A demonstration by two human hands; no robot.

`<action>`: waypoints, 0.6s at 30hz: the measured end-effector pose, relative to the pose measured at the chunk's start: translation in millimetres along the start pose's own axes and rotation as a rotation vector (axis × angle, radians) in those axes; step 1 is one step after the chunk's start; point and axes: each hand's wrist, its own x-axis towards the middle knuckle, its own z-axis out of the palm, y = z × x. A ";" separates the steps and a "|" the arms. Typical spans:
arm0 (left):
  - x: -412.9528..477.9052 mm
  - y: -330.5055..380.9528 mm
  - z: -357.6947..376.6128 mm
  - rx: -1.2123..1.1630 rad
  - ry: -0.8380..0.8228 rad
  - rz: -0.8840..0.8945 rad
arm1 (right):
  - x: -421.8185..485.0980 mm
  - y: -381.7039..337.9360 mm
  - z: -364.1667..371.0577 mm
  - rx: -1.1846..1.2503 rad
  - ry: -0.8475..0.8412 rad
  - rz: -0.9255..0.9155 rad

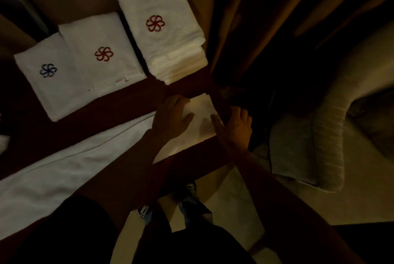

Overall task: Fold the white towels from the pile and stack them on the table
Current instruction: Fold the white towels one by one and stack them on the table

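Looking down from the head view onto a dark wooden table [119,112]. Working at the right end of a long white towel [64,169], which is lying stretched along the table's near edge, from the lower left up to the right corner.

Pressing the left hand [172,114] flat on that right end, fingers straight and close together, gripping nothing. Resting the right hand [234,127] just beside it at the towel's right border, fingers spread and relaxed, thumb reaching onto the cloth. In this dim light, seemingly touching the border rather than pinching it.

Seeing three folded white lots side by side farther back on the table, well apart from both hands:
- a blue-emblem towel [42,84] on the left
- a red-emblem towel [102,35] touching it in the middle
- a tall stack [170,54] of folded towels on the right, showing a red emblem on top and standing just beside the middle one

Glimpsing brown curtain folds [245,18] hanging beyond the table's right end. Making out a pale armchair [328,135] at the far right. Standing in blue-covered shoes [187,197] on a light floor below the table edge.
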 end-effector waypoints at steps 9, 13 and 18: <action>39.4 25.2 20.8 0.010 -0.224 0.006 | -25.8 23.5 2.8 0.016 -0.150 0.186; 44.4 27.9 16.9 0.050 -0.237 -0.055 | -21.5 10.5 3.9 0.269 -0.270 0.260; 45.0 24.3 1.0 -0.087 -0.195 -0.106 | -20.9 -3.4 3.6 0.531 -0.146 0.334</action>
